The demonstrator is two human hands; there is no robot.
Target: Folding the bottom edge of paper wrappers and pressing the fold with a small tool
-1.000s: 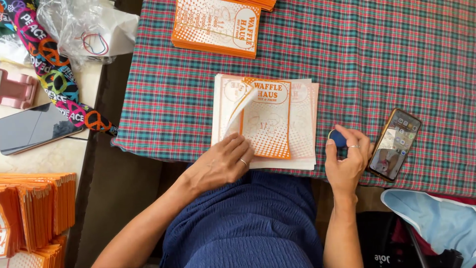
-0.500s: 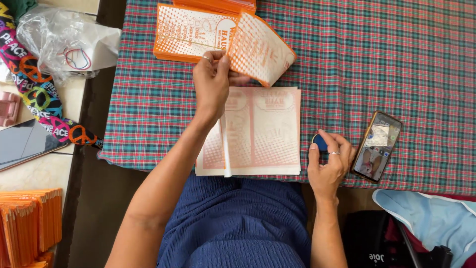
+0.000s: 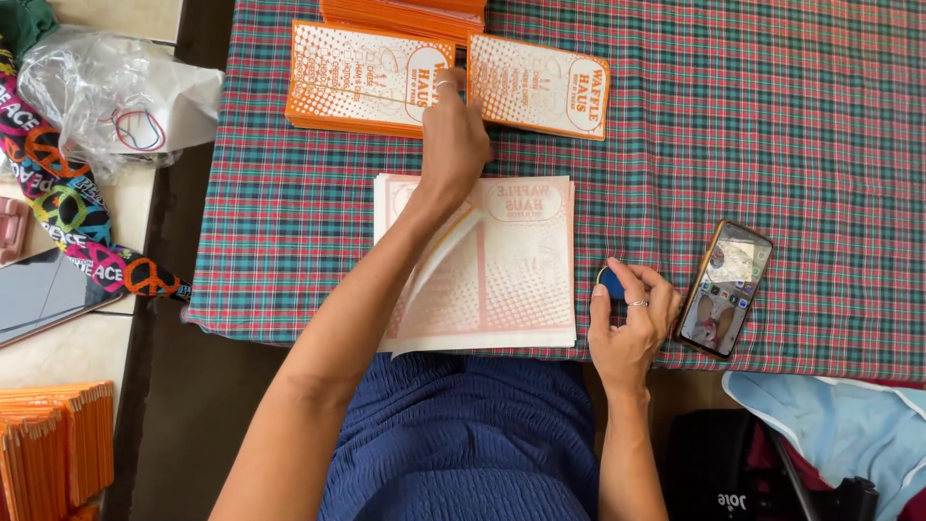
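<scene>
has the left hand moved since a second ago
Yes. The left hand has gone from the near edge of the flat paper stack across it to the orange folded pieces at the far side of the table.

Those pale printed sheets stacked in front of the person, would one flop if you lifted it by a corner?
Probably yes: the top sheet of the stack of pale sheets already curls up under the left forearm, so it looks thin and light. A loose sheet would likely slide easily over the stack.
</scene>
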